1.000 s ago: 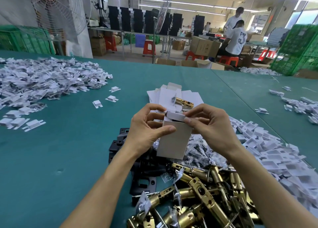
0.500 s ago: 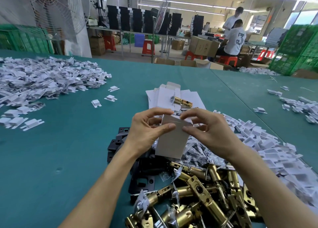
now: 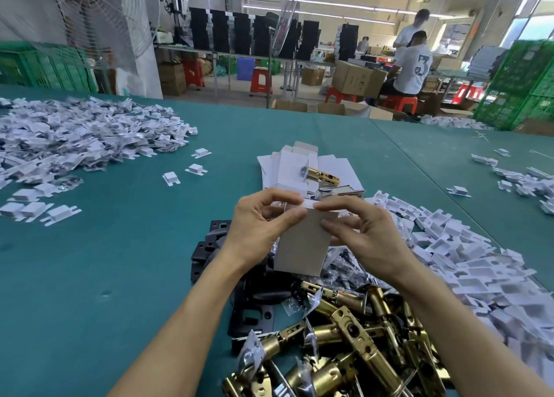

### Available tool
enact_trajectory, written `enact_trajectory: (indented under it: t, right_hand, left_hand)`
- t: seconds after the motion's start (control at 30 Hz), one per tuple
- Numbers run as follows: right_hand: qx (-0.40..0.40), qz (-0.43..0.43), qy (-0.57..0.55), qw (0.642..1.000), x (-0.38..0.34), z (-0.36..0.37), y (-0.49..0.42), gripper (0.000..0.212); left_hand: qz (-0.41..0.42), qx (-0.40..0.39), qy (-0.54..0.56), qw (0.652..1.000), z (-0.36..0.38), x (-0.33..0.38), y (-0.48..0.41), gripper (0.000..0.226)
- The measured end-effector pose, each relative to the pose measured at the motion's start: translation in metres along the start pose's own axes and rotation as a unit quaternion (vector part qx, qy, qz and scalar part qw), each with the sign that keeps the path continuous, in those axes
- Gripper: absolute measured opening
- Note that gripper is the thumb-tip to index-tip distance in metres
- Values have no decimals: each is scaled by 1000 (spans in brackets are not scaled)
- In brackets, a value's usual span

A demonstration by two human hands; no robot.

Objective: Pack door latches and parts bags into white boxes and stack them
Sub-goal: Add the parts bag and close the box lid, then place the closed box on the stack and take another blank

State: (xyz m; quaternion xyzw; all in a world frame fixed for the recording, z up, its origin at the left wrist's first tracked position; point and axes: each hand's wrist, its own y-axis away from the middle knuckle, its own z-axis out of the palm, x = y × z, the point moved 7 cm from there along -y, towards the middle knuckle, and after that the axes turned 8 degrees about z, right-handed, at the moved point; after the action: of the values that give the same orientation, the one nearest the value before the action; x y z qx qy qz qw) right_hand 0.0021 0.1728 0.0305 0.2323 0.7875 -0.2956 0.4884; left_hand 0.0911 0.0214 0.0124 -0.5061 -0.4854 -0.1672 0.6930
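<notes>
A small white box [image 3: 302, 246] is held upright over a teal-covered table [image 3: 120, 246], gripped at its upper end by both hands. The left hand [image 3: 263, 225] is closed on it, thumb pressed to the near face and fingers curled over the top. The top flap is pinched by the right hand [image 3: 368, 237]. Nearer the camera than the box, brass door latches [image 3: 353, 336] are heaped. Black strike plates [image 3: 251, 318] are seen to the box's lower left, and clear parts bags [image 3: 347, 264] just beneath it. Beyond the box, flat box blanks [image 3: 287, 168] are stacked with a single latch [image 3: 322, 176] laid on them. White plastic pieces [image 3: 479, 264] are piled to its right.
</notes>
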Motion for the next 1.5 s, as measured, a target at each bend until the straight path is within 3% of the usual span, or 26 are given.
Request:
enact_trajectory:
  t: [0.1,0.17,0.3,0.37,0.43,0.6,0.73,0.83,0.93,1.07,1.17,1.23,1.33,1.4,1.5]
  right_hand:
    - [36,30,-51,998,2,-5,-2,28]
    - [92,71,-122,986,5,-14,-3,23]
    - [159,205,-343,903,23,-9,-5,17]
    - [158,230,-363,889,25,6,-8,15]
    - [148,230,-346,897,25,18,-12,19]
    - [86,224,-287,927,12,24,-31,34]
    - [-28,222,-55,973,8,35,-42,42]
    - [-59,229,47,971,20,27,-44,26]
    - [-25,223,118,967,32,5,-52,14]
    - [58,187,198,961,35,-25,-79,16]
    - [85,179,270,942,45,-34,-96,19]
    - [91,169,325,926,57,-35,-103,26]
    - [94,114,403,903,69,-32,-121,36]
    - [85,101,448,884,73,-33,-139,48]
    - [45,119,467,875,82,-32,-167,55]
  left_hand:
    - [-75,-22,-24,997,7,-14,4,32]
    - [-89,-21,-43,995,10,-16,5,30]
    - [-146,114,48,981,14,-16,8,15]
    - [-149,191,66,968,17,-12,13,10]
    - [-133,224,38,965,14,-7,13,16]
    - [-186,179,-16,966,-12,-14,-6,14]
    - [-198,296,-53,933,-55,-33,-20,9]
    - [-215,375,-100,896,-96,-48,-28,14]
    - [-256,397,-172,864,-131,-61,-32,24]
    - [-353,302,-346,815,-161,-83,-26,72]
    - [-364,278,-455,764,-172,-82,-15,82]
    - [-293,287,-509,757,-167,-72,-20,69]
    - [-89,235,-580,775,-126,-51,-50,38]
    - [8,125,-592,796,-78,-45,-79,20]
    - [38,-80,-579,810,-5,-60,-113,31]
